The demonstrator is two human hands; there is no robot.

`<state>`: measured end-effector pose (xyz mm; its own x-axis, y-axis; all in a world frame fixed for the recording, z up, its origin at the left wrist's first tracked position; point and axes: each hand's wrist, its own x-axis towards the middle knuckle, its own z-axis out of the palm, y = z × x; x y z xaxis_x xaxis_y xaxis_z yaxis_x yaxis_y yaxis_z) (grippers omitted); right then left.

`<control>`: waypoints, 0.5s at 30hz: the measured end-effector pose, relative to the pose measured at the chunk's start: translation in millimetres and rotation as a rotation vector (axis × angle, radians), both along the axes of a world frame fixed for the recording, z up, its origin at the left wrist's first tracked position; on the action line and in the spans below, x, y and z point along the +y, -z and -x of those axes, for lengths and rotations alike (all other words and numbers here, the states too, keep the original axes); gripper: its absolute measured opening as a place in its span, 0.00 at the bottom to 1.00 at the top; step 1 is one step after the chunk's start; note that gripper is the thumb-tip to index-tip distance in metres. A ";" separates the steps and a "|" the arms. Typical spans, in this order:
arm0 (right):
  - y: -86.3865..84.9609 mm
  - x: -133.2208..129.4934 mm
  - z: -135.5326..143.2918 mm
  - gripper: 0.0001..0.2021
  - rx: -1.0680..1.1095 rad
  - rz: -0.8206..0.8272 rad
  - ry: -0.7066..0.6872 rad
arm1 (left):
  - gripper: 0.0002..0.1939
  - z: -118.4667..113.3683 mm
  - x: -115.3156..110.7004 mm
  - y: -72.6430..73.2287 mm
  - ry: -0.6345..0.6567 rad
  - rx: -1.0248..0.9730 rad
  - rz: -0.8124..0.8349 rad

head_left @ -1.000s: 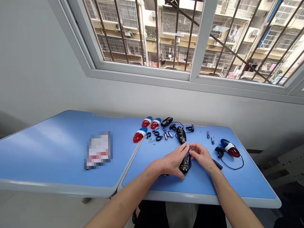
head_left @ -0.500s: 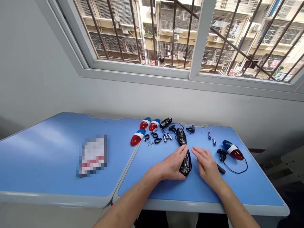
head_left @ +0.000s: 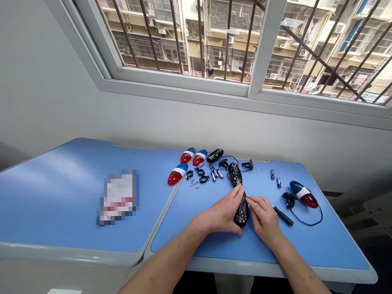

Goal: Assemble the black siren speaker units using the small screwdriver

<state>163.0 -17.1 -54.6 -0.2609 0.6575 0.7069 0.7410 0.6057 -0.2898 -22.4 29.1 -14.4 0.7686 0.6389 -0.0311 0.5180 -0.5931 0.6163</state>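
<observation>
My left hand (head_left: pixel 225 210) is closed along the left side of a black oval circuit base (head_left: pixel 241 212), which lies on the blue table. A blue battery sits in this base, partly hidden by my fingers. From the right, my right hand (head_left: pixel 265 214) touches the base's right edge beside the battery, its fingers pressed together. Just beyond my left fingertips lies a second black circuit base (head_left: pixel 235 174). A black-handled screwdriver (head_left: pixel 284 216) rests to the right of my right hand.
Red-white-blue covers (head_left: pixel 177 174), black ring clamps (head_left: pixel 203 179), small screws (head_left: pixel 192 183) and batteries (head_left: pixel 213 174) lie at the back left. An assembled light (head_left: pixel 304 195) with a looped cable lies right. A blurred-out item (head_left: pixel 119 196) is on the left table (head_left: pixel 61 196).
My right hand has moved left to touch the circuit base, uncovering more of the screwdriver. My left hand stays at the base. The view has shifted slightly.
</observation>
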 end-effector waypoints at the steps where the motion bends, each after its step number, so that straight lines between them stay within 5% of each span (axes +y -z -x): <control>1: 0.2 0.1 0.3 0.21 0.008 0.002 0.000 | 0.63 0.0 -0.3 -0.4 0.004 0.005 0.004; 15: 3.8 2.4 7.4 0.19 0.023 0.073 0.090 | 0.56 -6.0 -0.5 0.3 -0.013 -0.071 -0.040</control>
